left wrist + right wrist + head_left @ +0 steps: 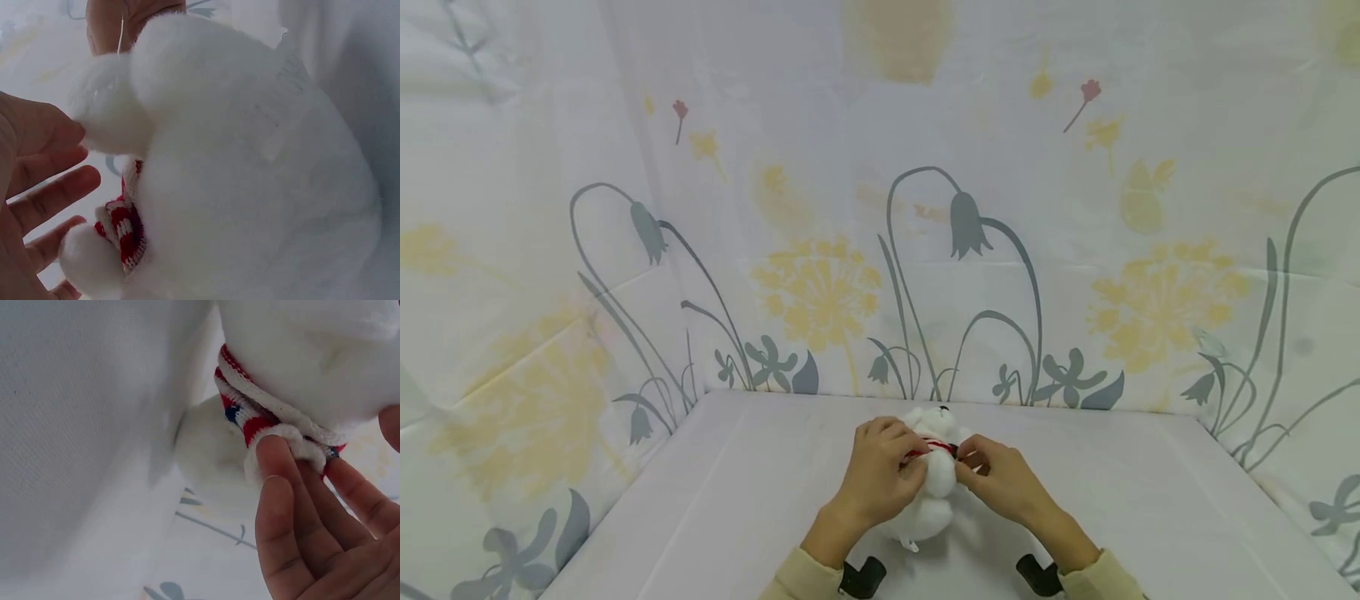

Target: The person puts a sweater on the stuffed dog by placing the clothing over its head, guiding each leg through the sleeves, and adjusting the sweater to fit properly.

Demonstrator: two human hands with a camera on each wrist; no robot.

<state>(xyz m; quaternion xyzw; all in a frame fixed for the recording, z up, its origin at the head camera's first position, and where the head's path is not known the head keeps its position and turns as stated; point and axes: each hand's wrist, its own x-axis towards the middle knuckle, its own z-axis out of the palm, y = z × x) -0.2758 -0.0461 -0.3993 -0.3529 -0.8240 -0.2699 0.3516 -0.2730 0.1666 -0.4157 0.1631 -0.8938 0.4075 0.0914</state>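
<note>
A white plush toy (938, 475) with rounded limbs is on the pale table between my hands. Around it runs a knitted scarf (250, 419) in red, white and dark blue. My right hand (1003, 479) pinches the scarf's white edge with its fingertips. At the toy's other side, my left hand (880, 467) has thumb and index finger against a fluffy limb, near the scarf. Its other fingers (56, 197) are loosely spread beside the toy in the left wrist view. A white tag (284, 103) hangs from the plush body.
Behind the white table (700, 500) rises a flower-printed cloth (820, 167), which also closes off both sides. Black wrist devices (861, 577) show near the cuffs of both cream sleeves.
</note>
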